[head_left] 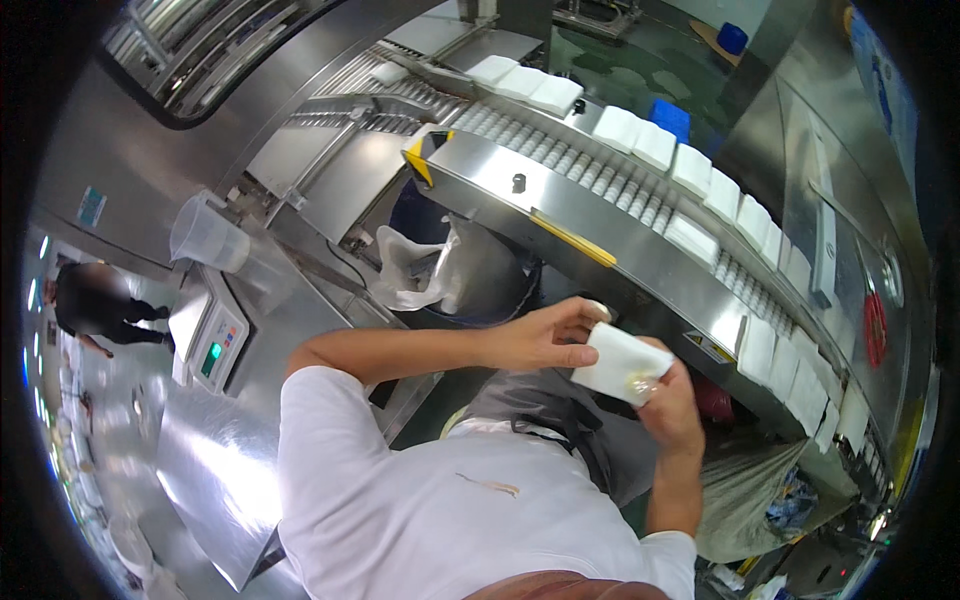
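Observation:
In front of my body I hold a white rectangular pack, tilted, between both hands. My right hand grips its lower right corner, where a small clear, yellowish piece lies by the thumb. At the pack's upper left edge, my left hand has its thumb against it and its fingers curled. A pale rounded thing shows beside those fingertips; I cannot make out what it is.
A roller conveyor crosses ahead, bearing several white packs. Below it stands a dark bin with a whitish liner. At left are a digital scale, a clear plastic jug and a steel table. A person stands far left.

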